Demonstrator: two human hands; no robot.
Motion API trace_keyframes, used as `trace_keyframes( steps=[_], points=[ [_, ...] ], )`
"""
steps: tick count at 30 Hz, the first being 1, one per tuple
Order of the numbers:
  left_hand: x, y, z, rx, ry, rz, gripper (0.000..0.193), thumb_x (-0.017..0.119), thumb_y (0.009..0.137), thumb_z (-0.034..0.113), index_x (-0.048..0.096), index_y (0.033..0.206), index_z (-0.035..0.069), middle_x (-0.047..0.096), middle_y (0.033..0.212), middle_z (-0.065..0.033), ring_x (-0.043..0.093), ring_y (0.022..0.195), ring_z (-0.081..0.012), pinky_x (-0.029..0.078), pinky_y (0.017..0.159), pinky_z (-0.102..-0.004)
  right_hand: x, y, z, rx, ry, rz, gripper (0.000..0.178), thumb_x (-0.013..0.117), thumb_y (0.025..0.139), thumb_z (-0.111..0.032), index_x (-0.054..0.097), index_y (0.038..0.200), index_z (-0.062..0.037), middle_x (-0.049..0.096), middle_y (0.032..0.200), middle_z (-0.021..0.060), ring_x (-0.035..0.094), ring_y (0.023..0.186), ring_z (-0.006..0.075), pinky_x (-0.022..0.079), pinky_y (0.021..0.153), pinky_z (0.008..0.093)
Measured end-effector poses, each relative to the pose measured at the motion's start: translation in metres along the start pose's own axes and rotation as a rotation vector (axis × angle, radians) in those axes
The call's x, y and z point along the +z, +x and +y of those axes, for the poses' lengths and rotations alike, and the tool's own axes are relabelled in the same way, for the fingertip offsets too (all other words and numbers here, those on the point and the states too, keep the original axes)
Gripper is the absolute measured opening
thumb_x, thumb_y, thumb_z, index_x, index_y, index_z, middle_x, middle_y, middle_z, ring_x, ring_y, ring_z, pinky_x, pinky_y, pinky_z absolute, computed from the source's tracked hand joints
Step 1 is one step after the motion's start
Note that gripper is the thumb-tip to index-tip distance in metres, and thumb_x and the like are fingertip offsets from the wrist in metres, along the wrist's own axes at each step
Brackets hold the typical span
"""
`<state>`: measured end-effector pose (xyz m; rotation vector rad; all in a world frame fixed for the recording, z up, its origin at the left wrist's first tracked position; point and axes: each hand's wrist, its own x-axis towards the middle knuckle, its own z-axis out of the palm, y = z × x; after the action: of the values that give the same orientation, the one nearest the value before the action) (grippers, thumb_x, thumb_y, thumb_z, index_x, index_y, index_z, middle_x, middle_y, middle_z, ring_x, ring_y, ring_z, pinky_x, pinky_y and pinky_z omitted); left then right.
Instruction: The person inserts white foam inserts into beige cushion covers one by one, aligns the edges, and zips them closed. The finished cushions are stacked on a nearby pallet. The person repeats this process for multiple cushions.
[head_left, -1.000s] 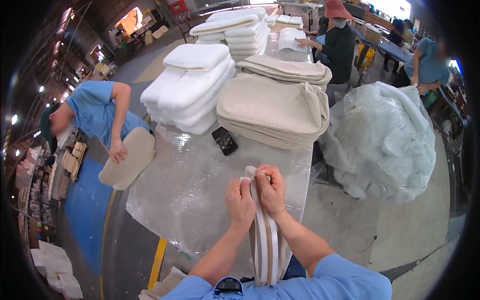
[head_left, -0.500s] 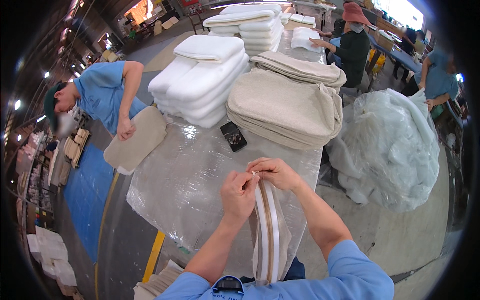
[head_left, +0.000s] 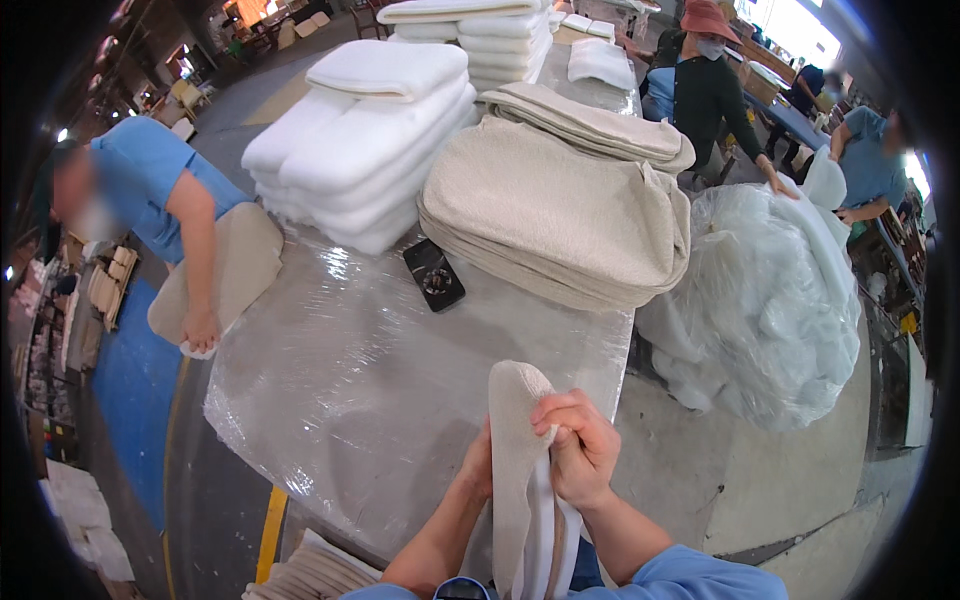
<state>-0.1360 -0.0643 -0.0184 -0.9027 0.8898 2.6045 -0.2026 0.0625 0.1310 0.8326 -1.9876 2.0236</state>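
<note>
A beige fabric cushion cover [head_left: 515, 440] with a white and tan strip along its side stands on edge between my hands, at the near edge of the table. My right hand [head_left: 580, 450] is closed on its edge near the top, fingers curled and thumb pressed in. Against the cover's left side rests my left hand [head_left: 480, 462], gripping it; the fingers go out of sight behind the fabric. Farther up the table lies a stack of similar beige covers [head_left: 555, 215]. A black phone [head_left: 434, 275] lies just left of that stack.
White padding [head_left: 360, 150] is piled at the back left of the plastic-wrapped table [head_left: 330, 400]. A co-worker [head_left: 165, 190] at left handles another beige piece [head_left: 225, 265]. To the right bulges a large clear plastic bag [head_left: 760, 310], touched by a co-worker in a red hat [head_left: 705, 110].
My hands have come down and apart from their pinch at the strip's end. The cover's beige side now faces up between them. The red-hatted co-worker has reached to the bag.
</note>
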Motion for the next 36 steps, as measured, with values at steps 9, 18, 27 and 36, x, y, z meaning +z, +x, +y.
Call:
trace_keyframes(
  steps=[9,18,27,36],
  points=[
    [0.023,0.044,0.126,0.448,0.517,-0.123,0.070,0.033,0.114,0.057,0.069,0.081,0.007,0.067,0.078,-0.0021,0.060,0.073,-0.0146,0.046,0.069,-0.0333,0.021,0.001,0.004,0.014,0.160,-0.022,0.022,0.062,0.108,-0.019,0.070,0.095,-0.0031,0.075,0.099,0.0122,0.063,0.079,0.0204,0.050,0.073,0.0330],
    [0.044,0.022,0.142,0.905,0.943,-0.169,0.053,0.040,0.108,0.039,0.065,0.076,0.004,0.067,0.080,-0.0112,0.061,0.075,-0.0217,0.046,0.068,-0.0369,0.028,0.000,0.017,0.105,0.255,-0.027,0.018,0.061,0.107,-0.014,0.070,0.096,-0.0017,0.073,0.104,0.0140,0.069,0.089,0.0249,0.055,0.083,0.0383],
    [0.090,-0.028,0.147,1.043,0.921,-0.182,0.064,0.036,0.108,0.043,0.064,0.072,-0.001,0.064,0.072,-0.0131,0.060,0.065,-0.0242,0.044,0.062,-0.0365,0.031,0.002,0.009,0.033,0.336,-0.038,0.016,0.063,0.107,-0.015,0.068,0.100,-0.0023,0.072,0.105,0.0127,0.068,0.094,0.0289,0.053,0.090,0.0392],
    [0.067,-0.013,0.150,0.895,0.233,-0.039,0.055,0.037,0.115,0.050,0.060,0.133,0.004,0.068,0.106,-0.0148,0.064,0.097,-0.0228,0.052,0.090,-0.0374,0.044,0.006,0.029,0.158,0.259,-0.067,0.007,0.064,0.102,-0.005,0.068,0.104,0.0003,0.073,0.107,0.0133,0.070,0.099,0.0322,0.054,0.091,0.0397]
  ],
)
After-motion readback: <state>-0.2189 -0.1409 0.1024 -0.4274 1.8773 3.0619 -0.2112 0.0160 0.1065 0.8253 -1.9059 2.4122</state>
